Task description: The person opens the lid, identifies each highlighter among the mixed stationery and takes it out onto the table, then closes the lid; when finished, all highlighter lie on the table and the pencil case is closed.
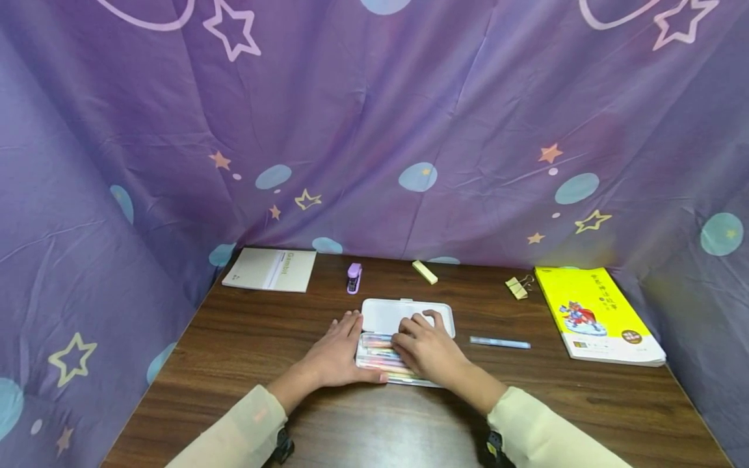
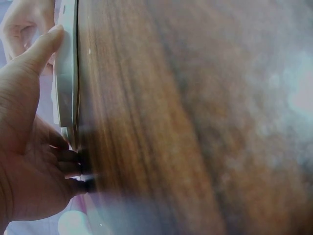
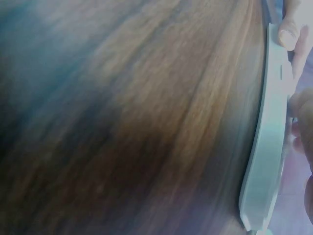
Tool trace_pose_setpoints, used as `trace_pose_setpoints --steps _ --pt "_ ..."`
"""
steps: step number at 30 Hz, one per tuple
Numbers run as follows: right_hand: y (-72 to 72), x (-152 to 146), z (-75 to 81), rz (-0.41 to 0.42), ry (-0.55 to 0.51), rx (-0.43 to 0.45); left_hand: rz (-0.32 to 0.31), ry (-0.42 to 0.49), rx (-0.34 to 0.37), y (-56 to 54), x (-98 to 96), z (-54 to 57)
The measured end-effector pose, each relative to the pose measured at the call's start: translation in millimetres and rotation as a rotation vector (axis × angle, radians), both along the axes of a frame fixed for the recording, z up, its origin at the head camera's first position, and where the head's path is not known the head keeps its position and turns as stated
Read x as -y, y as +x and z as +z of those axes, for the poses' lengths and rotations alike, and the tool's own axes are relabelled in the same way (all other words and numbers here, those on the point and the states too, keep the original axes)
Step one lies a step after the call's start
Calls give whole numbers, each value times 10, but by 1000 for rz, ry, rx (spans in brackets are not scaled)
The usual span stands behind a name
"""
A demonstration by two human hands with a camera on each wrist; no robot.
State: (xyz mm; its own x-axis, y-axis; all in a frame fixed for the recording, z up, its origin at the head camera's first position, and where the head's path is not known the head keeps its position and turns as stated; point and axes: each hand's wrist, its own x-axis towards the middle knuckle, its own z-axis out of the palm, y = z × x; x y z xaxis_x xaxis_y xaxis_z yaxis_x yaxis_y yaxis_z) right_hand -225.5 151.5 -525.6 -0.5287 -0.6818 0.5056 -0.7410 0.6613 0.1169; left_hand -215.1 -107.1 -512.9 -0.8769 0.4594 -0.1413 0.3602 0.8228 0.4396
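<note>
A white pencil case lies on the table with its lid [image 1: 380, 316] folded back. Its clear tray [image 1: 360, 361] holds several coloured pens [image 1: 380, 365] side by side. My left hand [image 1: 335, 354] rests flat against the tray's left end, fingers straight and thumb along the front edge. In the left wrist view that thumb touches the case's side wall [image 2: 67, 73]. Bent over the tray, my right hand [image 1: 432, 348] has its fingertips down among the pens. Whether they pinch a pen I cannot tell. The right wrist view shows the front wall [image 3: 266, 137] of the case.
A blue pen [image 1: 500, 342] lies right of the case. Behind stand a purple stapler [image 1: 354, 278], a pale yellow eraser-like block [image 1: 424, 272] and a binder clip [image 1: 517, 288]. A beige notebook [image 1: 275, 270] is at back left, a yellow book [image 1: 597, 312] at right.
</note>
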Motion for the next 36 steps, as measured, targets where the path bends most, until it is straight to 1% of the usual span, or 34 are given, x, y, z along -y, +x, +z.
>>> trace_pose_setpoints --steps 7,13,20,24,32,36 --pt "-28 66 1 5 29 -4 0 4 -11 -6 0 2" --pt "-28 82 -9 16 48 -42 -2 3 -21 -7 -11 7" --pt "-17 137 -2 6 57 -76 1 3 -9 5 -11 17" --pt "-28 157 10 4 68 -97 1 2 -17 -3 -5 21" --pt "-39 166 20 -2 78 -71 1 5 -12 -5 -5 20" --pt "-33 146 48 -4 80 -72 1 8 -17 -1 -8 13"
